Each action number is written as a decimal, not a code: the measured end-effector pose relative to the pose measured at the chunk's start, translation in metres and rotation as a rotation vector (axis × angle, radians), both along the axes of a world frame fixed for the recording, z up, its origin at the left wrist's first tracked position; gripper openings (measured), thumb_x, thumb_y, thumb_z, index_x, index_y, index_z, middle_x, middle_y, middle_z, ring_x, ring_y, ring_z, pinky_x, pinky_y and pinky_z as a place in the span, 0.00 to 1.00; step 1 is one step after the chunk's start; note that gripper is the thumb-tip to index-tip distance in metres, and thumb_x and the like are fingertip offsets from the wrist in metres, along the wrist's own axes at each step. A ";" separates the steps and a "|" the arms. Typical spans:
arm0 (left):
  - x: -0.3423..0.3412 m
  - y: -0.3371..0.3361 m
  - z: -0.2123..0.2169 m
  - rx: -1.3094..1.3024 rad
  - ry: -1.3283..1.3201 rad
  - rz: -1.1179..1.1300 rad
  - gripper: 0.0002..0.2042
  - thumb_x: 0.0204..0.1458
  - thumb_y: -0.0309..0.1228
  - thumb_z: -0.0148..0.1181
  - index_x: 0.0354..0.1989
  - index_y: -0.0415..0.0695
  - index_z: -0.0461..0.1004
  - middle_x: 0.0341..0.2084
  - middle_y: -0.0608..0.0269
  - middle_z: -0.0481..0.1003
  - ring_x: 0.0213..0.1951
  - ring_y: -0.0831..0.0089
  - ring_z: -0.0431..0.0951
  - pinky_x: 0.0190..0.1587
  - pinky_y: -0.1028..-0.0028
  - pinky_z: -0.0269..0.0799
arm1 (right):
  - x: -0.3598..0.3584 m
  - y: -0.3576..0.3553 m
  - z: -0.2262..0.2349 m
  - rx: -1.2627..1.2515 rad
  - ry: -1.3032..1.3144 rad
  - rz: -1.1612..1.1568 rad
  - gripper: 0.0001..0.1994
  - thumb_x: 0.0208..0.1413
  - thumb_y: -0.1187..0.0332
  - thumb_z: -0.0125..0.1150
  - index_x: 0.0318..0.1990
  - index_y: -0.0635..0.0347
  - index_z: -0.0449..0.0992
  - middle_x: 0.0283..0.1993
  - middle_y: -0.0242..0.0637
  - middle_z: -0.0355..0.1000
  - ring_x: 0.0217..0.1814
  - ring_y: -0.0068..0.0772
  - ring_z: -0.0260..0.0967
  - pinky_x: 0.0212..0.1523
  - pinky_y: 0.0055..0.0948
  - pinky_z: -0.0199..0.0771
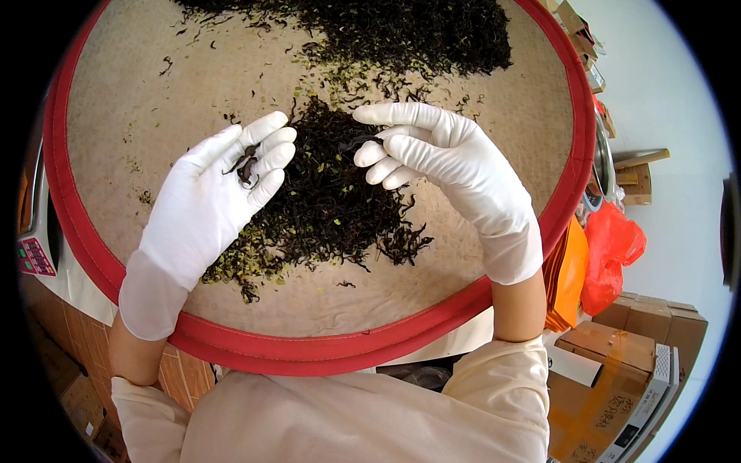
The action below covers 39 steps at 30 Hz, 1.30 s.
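A loose pile of dark, twisted dried tea leaves (324,193), mixed with small yellow-green bits, lies in the middle of a round tray (494,185) with a red fabric rim. At the pile's left side my left hand (212,181), in a white glove, is turned palm up with its fingers curled. A few dark tea leaves (245,166) rest in that palm. My right hand (448,154), also white-gloved, is over the pile's right side. Its thumb and fingers pinch a dark tea leaf (360,143), partly hidden by the fingers.
A larger tea leaf heap (417,31) covers the tray's far part, with crumbs scattered between. Right of the tray are orange packets (567,274), a red plastic bag (610,255) and cardboard boxes (610,347). At the left edge stands a device with a pink-and-green panel (36,256).
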State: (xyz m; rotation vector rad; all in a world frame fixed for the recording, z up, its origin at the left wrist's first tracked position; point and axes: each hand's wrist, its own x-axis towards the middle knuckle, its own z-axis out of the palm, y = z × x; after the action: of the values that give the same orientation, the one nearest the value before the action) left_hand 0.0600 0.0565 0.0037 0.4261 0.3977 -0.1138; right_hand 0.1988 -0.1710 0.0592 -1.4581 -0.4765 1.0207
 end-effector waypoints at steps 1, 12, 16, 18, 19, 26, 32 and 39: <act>0.000 0.000 -0.001 -0.007 -0.005 -0.011 0.21 0.65 0.33 0.43 0.62 0.33 0.61 0.51 0.53 0.72 0.47 0.69 0.76 0.50 0.71 0.75 | 0.001 0.000 0.000 0.006 0.001 0.005 0.18 0.61 0.69 0.58 0.57 0.64 0.71 0.41 0.39 0.79 0.38 0.23 0.76 0.42 0.21 0.76; 0.000 -0.020 0.001 -0.172 -0.005 -0.109 0.22 0.66 0.39 0.38 0.58 0.31 0.64 0.46 0.51 0.72 0.45 0.65 0.71 0.53 0.63 0.68 | -0.032 0.032 -0.009 0.222 -1.022 0.049 0.10 0.50 0.78 0.63 0.41 0.61 0.79 0.36 0.38 0.78 0.36 0.37 0.75 0.40 0.30 0.74; 0.002 -0.017 -0.005 -0.201 -0.149 -0.213 0.22 0.67 0.38 0.36 0.57 0.31 0.64 0.43 0.52 0.71 0.45 0.66 0.70 0.52 0.65 0.68 | -0.026 0.035 -0.010 0.166 -1.118 0.062 0.07 0.49 0.78 0.61 0.36 0.58 0.78 0.34 0.38 0.77 0.37 0.43 0.73 0.42 0.34 0.73; 0.002 -0.013 -0.008 -0.197 -0.200 -0.181 0.23 0.67 0.37 0.35 0.61 0.31 0.61 0.47 0.52 0.71 0.48 0.69 0.70 0.53 0.72 0.69 | -0.021 0.026 -0.011 0.048 -1.278 -0.066 0.08 0.48 0.77 0.62 0.37 0.56 0.79 0.35 0.37 0.75 0.41 0.42 0.72 0.44 0.35 0.73; 0.001 -0.010 -0.002 -0.155 -0.151 -0.136 0.23 0.67 0.36 0.35 0.62 0.30 0.60 0.48 0.52 0.70 0.48 0.69 0.70 0.52 0.73 0.69 | -0.015 0.021 -0.013 -0.017 -1.327 -0.013 0.08 0.48 0.77 0.62 0.37 0.55 0.79 0.37 0.37 0.75 0.42 0.42 0.72 0.45 0.35 0.72; 0.002 0.003 -0.001 -0.080 -0.124 -0.029 0.23 0.67 0.33 0.35 0.66 0.32 0.56 0.59 0.50 0.65 0.58 0.70 0.68 0.54 0.73 0.72 | -0.012 0.012 -0.045 -0.386 -1.545 0.210 0.07 0.47 0.74 0.65 0.36 0.54 0.79 0.49 0.39 0.72 0.48 0.45 0.69 0.51 0.38 0.70; 0.000 0.005 -0.003 -0.044 -0.115 -0.019 0.21 0.66 0.31 0.40 0.64 0.31 0.59 0.54 0.53 0.70 0.52 0.72 0.73 0.52 0.74 0.73 | -0.004 0.012 -0.034 -0.235 -1.296 0.126 0.04 0.47 0.73 0.64 0.32 0.56 0.78 0.42 0.37 0.73 0.47 0.45 0.68 0.49 0.38 0.69; 0.001 0.003 -0.003 0.003 -0.119 -0.009 0.21 0.65 0.31 0.42 0.62 0.31 0.61 0.48 0.57 0.72 0.47 0.75 0.74 0.50 0.76 0.74 | -0.015 0.019 -0.043 -0.274 -1.489 0.237 0.06 0.45 0.72 0.66 0.33 0.56 0.78 0.46 0.39 0.72 0.50 0.45 0.67 0.50 0.40 0.68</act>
State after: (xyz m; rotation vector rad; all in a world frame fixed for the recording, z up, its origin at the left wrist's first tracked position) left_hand 0.0612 0.0597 0.0003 0.4350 0.2793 -0.0960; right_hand 0.1834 -0.1521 0.0159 -2.2832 -1.6146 -0.0465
